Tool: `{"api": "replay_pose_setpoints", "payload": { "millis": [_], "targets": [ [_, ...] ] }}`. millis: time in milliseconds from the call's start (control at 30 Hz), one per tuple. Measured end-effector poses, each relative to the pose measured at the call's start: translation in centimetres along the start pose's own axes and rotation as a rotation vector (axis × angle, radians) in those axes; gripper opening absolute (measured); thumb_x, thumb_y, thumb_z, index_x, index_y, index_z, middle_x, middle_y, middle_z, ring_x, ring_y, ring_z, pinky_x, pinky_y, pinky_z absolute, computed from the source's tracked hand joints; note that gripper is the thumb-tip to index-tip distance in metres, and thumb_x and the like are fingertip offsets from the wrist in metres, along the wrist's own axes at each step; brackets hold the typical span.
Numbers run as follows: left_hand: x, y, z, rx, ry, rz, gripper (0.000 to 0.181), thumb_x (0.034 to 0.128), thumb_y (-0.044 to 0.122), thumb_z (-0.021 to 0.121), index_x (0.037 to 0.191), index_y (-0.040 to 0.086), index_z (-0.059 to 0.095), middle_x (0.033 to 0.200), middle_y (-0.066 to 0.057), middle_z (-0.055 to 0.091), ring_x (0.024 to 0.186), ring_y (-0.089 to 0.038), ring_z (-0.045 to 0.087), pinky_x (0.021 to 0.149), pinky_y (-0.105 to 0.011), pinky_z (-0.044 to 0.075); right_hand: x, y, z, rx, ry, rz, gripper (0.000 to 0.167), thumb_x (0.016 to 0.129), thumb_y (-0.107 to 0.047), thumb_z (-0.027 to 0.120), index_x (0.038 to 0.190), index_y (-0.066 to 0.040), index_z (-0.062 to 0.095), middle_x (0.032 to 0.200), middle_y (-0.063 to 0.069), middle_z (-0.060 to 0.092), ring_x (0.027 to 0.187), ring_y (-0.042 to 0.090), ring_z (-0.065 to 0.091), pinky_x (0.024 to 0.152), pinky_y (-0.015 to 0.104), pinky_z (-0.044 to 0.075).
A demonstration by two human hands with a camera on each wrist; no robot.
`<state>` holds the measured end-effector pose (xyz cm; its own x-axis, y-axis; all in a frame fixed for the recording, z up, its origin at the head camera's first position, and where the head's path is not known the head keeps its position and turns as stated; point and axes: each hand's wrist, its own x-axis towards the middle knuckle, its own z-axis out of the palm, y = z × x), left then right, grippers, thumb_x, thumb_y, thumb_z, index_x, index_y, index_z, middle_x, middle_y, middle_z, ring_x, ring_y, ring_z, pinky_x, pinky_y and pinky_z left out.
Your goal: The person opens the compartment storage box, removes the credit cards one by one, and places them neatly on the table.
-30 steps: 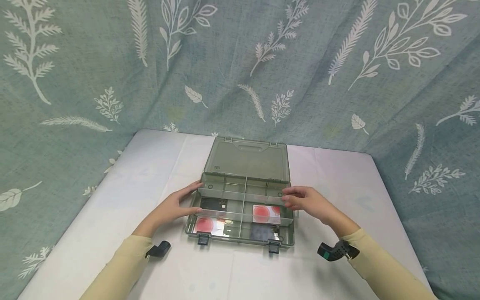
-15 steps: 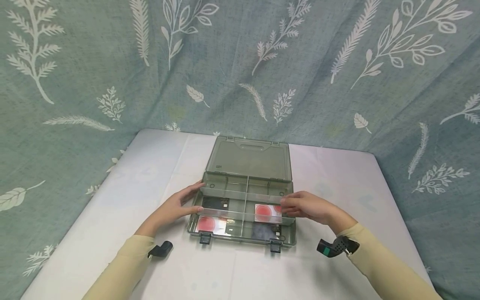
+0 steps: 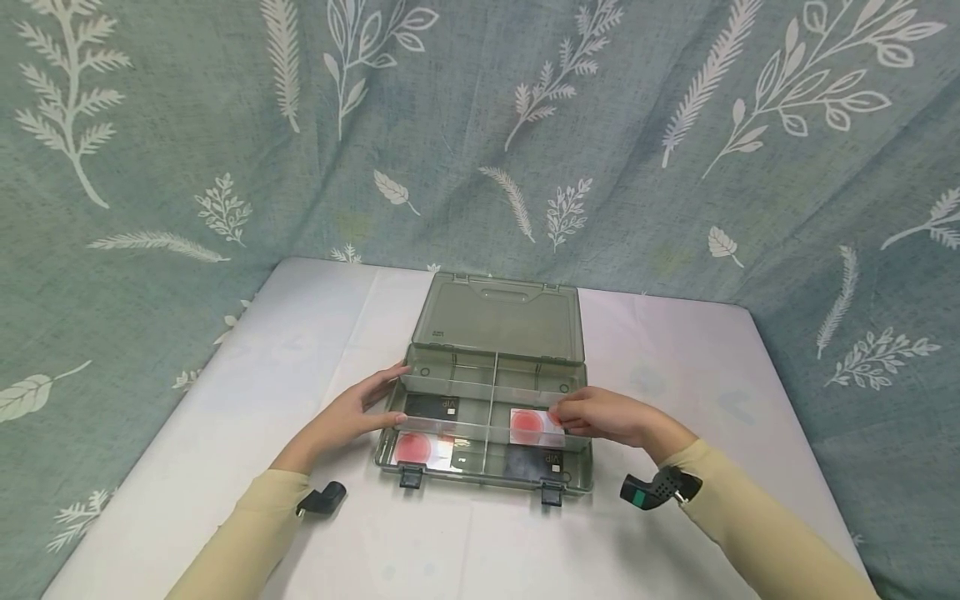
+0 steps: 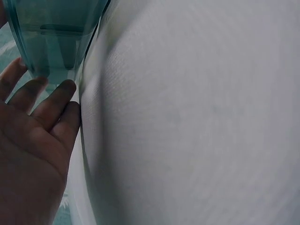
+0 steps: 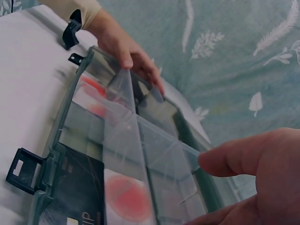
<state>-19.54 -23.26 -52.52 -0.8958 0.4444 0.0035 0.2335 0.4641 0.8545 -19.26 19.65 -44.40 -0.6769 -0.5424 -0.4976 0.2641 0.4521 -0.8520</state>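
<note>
In the head view a translucent green divided box (image 3: 465, 477) stands with its lid (image 3: 498, 321) laid back. My left hand (image 3: 348, 417) rests at its left end, fingers spread over the side and thumb at a clear divider. A red-and-white card (image 3: 527, 426) lies in the middle right compartment; my right hand (image 3: 611, 414) reaches in from the right, fingertips over the card's right end. In the right wrist view the thumb of my right hand (image 5: 253, 173) is at a divider, apart from the fingers below, which are partly out of frame. Whether they grip the card I cannot tell.
A black VIP card (image 3: 430, 407) lies middle left, another red-and-white card (image 3: 412, 450) front left, and another black card (image 3: 525, 462) front right. Two dark latches stick out at the box's front edge. Patterned cloth (image 3: 450, 125) hangs behind the white table (image 3: 675, 350).
My right hand has moved left and lower, from the box's right edge to above the red-and-white card. My left hand stays against the box's left end.
</note>
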Motion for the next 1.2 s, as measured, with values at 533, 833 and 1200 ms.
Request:
{"api": "replay_pose_setpoints", "payload": {
  "millis": [533, 833, 1200],
  "targets": [
    [0.0, -0.2, 0.2, 0.007, 0.003, -0.008, 0.080, 0.0919, 0.035, 0.077, 0.159, 0.022, 0.036, 0.167, -0.010, 0.025, 0.148, -0.040, 0.033, 0.122, -0.053, 0.027, 1.3, 1.0, 0.4, 0.123, -0.037, -0.053, 0.065, 0.105, -0.022, 0.051, 0.147, 0.022, 0.029, 0.153, 0.035, 0.037, 0.142, 0.045, 0.039, 0.120, 0.049, 0.035],
    [-0.1, 0.0, 0.1, 0.015, 0.003, -0.017, 0.080, 0.0919, 0.035, 0.077, 0.159, 0.022, 0.036, 0.167, -0.010, 0.025, 0.147, -0.040, 0.034, 0.121, -0.053, 0.028, 1.0, 1.1, 0.1, 0.105, -0.025, -0.049, 0.063, 0.105, -0.022, 0.050, 0.146, 0.022, 0.031, 0.150, 0.036, 0.040, 0.140, 0.047, 0.043, 0.119, 0.050, 0.035],
    [-0.1, 0.0, 0.1, 0.007, 0.002, -0.020, 0.080, 0.0921, 0.035, 0.077, 0.159, 0.023, 0.035, 0.167, -0.010, 0.025, 0.147, -0.040, 0.034, 0.122, -0.053, 0.028, 1.3, 1.1, 0.5, 0.106, -0.031, -0.057, 0.063, 0.104, -0.023, 0.050, 0.145, 0.022, 0.033, 0.146, 0.034, 0.046, 0.138, 0.046, 0.046, 0.118, 0.049, 0.038]
  ]
}}
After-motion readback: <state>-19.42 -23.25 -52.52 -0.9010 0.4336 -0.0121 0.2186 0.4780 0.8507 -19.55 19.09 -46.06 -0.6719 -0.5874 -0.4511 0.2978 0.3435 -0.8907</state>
